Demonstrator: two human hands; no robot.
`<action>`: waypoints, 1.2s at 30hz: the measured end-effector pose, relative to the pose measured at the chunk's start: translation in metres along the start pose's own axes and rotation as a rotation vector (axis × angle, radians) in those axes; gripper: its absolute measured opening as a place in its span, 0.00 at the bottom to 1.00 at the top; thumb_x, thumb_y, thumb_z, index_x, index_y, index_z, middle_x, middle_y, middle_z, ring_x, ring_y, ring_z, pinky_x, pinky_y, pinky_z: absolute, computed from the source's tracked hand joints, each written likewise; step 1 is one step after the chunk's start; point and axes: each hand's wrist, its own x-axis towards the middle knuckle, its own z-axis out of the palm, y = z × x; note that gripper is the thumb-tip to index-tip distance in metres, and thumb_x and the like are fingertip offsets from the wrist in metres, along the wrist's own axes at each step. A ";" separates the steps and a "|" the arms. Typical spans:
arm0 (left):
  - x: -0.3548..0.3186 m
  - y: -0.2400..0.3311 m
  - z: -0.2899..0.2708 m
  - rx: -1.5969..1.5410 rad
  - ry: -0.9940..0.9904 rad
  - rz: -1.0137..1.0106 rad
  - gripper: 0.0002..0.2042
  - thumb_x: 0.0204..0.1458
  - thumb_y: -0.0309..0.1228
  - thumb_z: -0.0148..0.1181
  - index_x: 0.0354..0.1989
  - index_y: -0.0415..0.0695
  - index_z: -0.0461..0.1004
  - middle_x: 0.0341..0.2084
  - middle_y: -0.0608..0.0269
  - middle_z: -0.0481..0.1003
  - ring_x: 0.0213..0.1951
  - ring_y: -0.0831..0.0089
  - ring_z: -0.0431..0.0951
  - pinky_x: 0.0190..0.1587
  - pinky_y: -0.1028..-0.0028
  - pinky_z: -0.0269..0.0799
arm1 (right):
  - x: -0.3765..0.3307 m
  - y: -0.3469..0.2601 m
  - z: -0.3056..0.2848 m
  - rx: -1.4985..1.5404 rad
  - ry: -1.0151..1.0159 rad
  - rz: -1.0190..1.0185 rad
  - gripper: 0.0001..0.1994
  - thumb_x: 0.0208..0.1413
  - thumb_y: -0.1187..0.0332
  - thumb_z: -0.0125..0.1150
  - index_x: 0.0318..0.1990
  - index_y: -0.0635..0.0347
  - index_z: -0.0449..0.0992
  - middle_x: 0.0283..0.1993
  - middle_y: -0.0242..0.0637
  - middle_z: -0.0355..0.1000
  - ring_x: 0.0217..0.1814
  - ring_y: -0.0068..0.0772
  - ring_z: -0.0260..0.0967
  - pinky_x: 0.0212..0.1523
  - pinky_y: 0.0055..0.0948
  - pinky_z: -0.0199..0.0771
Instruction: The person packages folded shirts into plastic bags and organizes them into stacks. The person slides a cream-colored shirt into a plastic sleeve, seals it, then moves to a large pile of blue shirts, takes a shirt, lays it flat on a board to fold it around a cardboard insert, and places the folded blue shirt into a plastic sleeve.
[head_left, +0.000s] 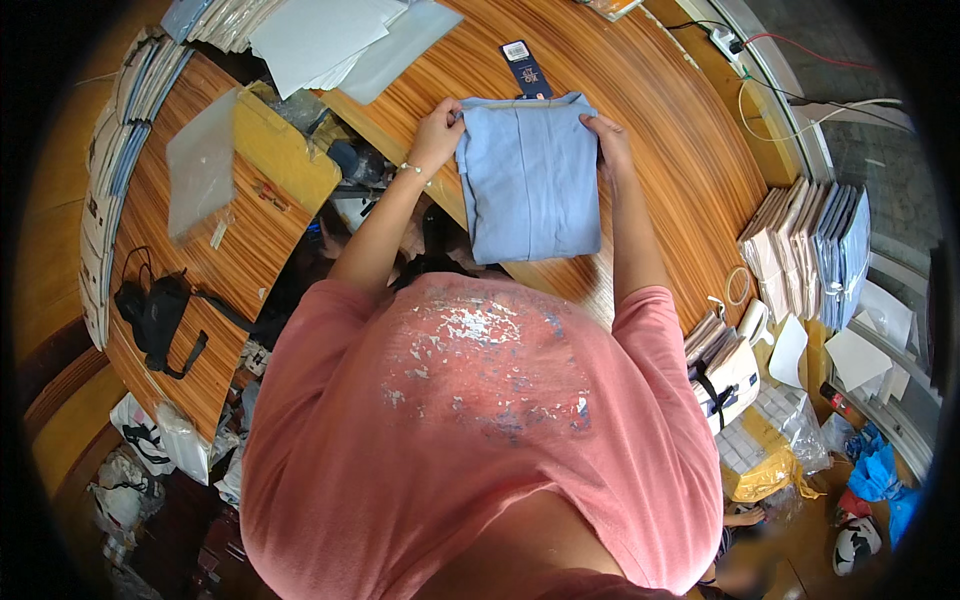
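A light-blue folded garment (530, 185) lies at the near edge of the wooden table, a seam running down its middle. My left hand (440, 132) pinches its far left corner, fingertips on the fabric. At the far right corner my right hand (608, 140) is closed on the edge, thumb on top and the other fingers partly hidden behind the cloth. From the garment's far edge a dark blue hang tag (525, 70) with a white label sticks out flat on the table. Whether the garment is trousers or a shirt I cannot tell.
White sheets (320, 45) and a clear plastic sleeve (402, 50) lie at the far left. Tied stacks of folded garments (800, 245) stand on the right. A black strapped bag (155, 315) rests on the left table (240, 205), beyond a gap between the tabletops.
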 end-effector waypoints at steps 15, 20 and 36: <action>0.016 0.006 -0.001 -0.197 0.075 -0.279 0.13 0.56 0.36 0.45 0.33 0.36 0.67 0.19 0.52 0.72 0.17 0.66 0.74 0.18 0.72 0.71 | 0.021 0.006 -0.001 0.079 0.024 0.028 0.10 0.45 0.76 0.60 0.38 0.66 0.76 0.32 0.37 0.75 0.32 0.28 0.71 0.35 0.25 0.72; 0.000 0.020 -0.009 -0.456 0.034 -0.403 0.17 0.50 0.42 0.56 0.32 0.38 0.68 0.21 0.59 0.72 0.18 0.73 0.73 0.19 0.76 0.70 | 0.017 0.001 0.000 0.075 0.001 0.034 0.11 0.43 0.78 0.61 0.38 0.66 0.76 0.32 0.39 0.75 0.31 0.28 0.71 0.34 0.25 0.72; 0.034 0.016 -0.025 0.559 -0.127 0.143 0.23 0.40 0.43 0.64 0.38 0.38 0.66 0.23 0.55 0.73 0.29 0.64 0.75 0.32 0.67 0.68 | 0.038 -0.007 0.012 -0.688 0.177 -0.033 0.12 0.38 0.66 0.68 0.30 0.58 0.73 0.27 0.33 0.72 0.29 0.25 0.68 0.30 0.26 0.67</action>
